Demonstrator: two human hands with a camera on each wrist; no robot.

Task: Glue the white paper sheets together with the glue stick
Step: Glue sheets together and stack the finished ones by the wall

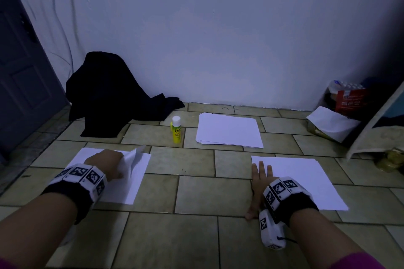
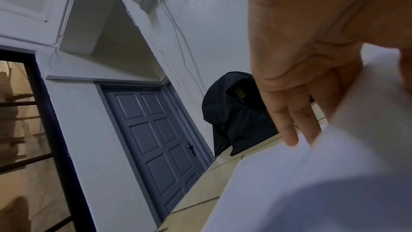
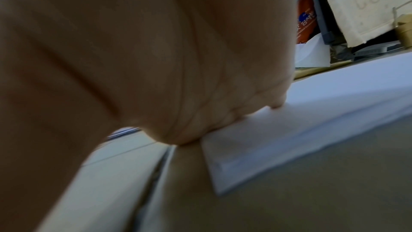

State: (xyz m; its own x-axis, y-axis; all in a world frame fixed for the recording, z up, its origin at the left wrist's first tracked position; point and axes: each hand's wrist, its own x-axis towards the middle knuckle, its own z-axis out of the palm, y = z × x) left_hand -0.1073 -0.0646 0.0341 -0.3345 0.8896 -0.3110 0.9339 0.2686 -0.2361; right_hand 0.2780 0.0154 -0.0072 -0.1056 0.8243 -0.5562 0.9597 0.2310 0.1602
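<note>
**Two sheets on the floor, one corner lifted**

A tiled floor runs up to a pale wall, with a grey door at far left. A black cloth heap sits against the wall, and a red packet stands at far right.

A stack of paper lies far centre. Near right lies a single right sheet; near left lies a left sheet.

The right hand lies flat with fingers straight, pressing the left edge of the right sheet and gripping nothing. The left hand has its fingers curled on the left sheet, pinching its far right corner up off the floor.

The glue stick, yellow with a white cap, stands upright just left of the stack, apart from both hands.
</note>
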